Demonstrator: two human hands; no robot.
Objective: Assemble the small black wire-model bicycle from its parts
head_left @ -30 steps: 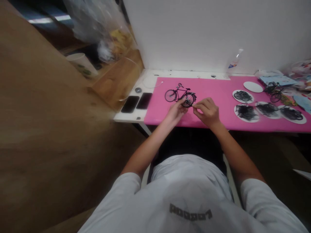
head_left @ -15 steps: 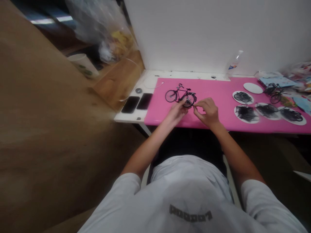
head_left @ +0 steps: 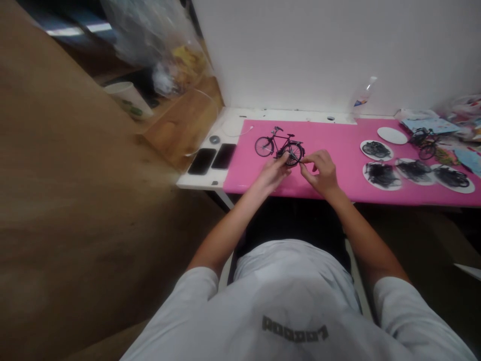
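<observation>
The left hand [head_left: 275, 173] pinches a small black model bicycle [head_left: 281, 145] by its rear wheel, thumb lying over the spokes. Thumb and fingertips of the right hand [head_left: 321, 170] are brought together at that wheel's near edge; whether they grip a tiny part, I cannot tell. The bicycle is held over the left part of a pink mat [head_left: 330, 140], its front wheel and handlebar toward the mat's left edge. The mat covers most of a white table [head_left: 231, 119]. On the table's bare left end, two dark phones [head_left: 202, 161] lie side by side, with a small round grey object [head_left: 214, 140] just behind them. Toward the mat's right end, four white plates [head_left: 382, 175] carry black parts, and behind them sits a bare white plate [head_left: 392, 135]. A clear bottle [head_left: 364, 95] stands at the table's back edge.
</observation>
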